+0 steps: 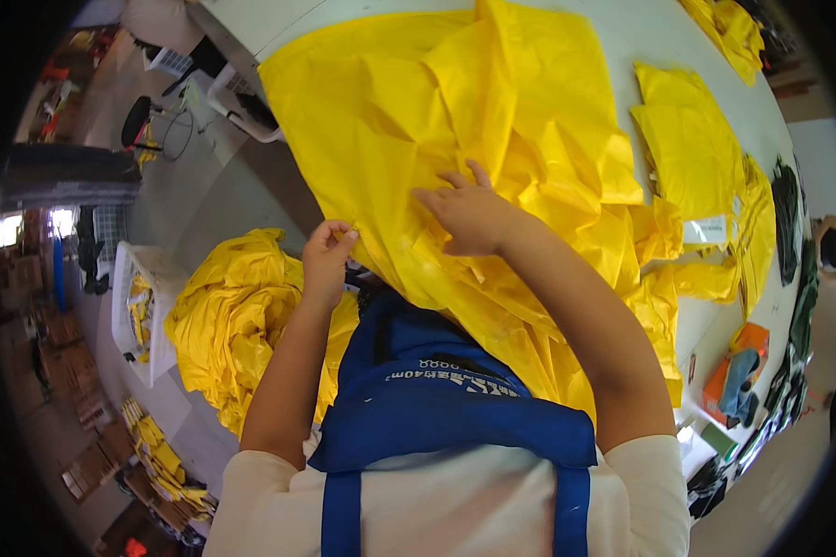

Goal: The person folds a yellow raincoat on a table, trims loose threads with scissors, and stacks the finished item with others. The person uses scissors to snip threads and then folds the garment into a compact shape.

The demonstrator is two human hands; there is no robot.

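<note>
Still early on the yellow garment [437, 121]: left hand [328, 252] pinches its zipper edge, right hand [469, 215] lies flat and unclenched, cloth still crumpled across the table [622, 37].

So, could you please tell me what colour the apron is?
The bib apron is blue, with matching blue straps; it shows best in the head view.

Grey concrete floor [172, 200], white table [650, 37] — daylit window [28, 227] far left
</note>
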